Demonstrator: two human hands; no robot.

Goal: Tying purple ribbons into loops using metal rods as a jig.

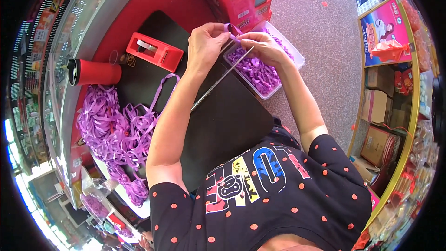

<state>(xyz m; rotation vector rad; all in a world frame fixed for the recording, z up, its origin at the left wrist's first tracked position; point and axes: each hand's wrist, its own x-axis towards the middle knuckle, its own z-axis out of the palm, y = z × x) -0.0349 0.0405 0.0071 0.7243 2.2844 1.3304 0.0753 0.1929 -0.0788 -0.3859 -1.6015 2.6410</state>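
A narrow purple ribbon [236,29] is looped between my two hands, above the far right edge of the black tabletop. My left hand [207,45] pinches it from the left, fingers closed. From the right, my right hand [265,48] pinches the same ribbon, fingers bent together. A thin, silvery, twisted-looking rod [216,83] slants below the hands, its upper end close to my right fingers; whether they touch it I cannot tell. Under my right hand stands a clear plastic box [269,95] holding many short purple ribbon pieces [261,73].
A heap of long purple ribbon [109,125] lies on the left, one strand trailing onto the black tabletop [227,121]. Beyond it are a red tumbler [98,73], rubber bands [131,60] and a red tape dispenser [155,51]. Red cartons [237,0] stand behind the box; shelves [383,111] line the right.
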